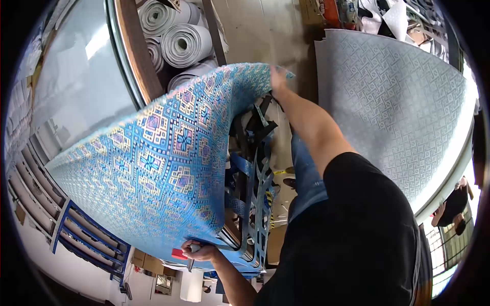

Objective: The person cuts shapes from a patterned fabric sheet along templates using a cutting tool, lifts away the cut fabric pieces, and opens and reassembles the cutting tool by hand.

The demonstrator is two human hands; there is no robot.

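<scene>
A large sheet of blue patterned fabric (176,148) with pink and yellow motifs spreads over the work table and curls up towards me. My right hand (277,80), slightly blurred, is closed on its raised far edge, where the sheet lifts. Lower in the view, my left hand (201,252) is beside the fabric's near lower edge, its fingers closed around a small tool (191,262). A red piece (178,254) shows next to these fingers; the exact kind of tool is not clear.
Grey rolled material (186,46) lies in a rack beyond the glass-topped surface (76,66). Dark straps and strips (255,127) hang in a frame under the fabric. At the right is a pale patterned sheet (393,107). Another person (454,206) is at the far right.
</scene>
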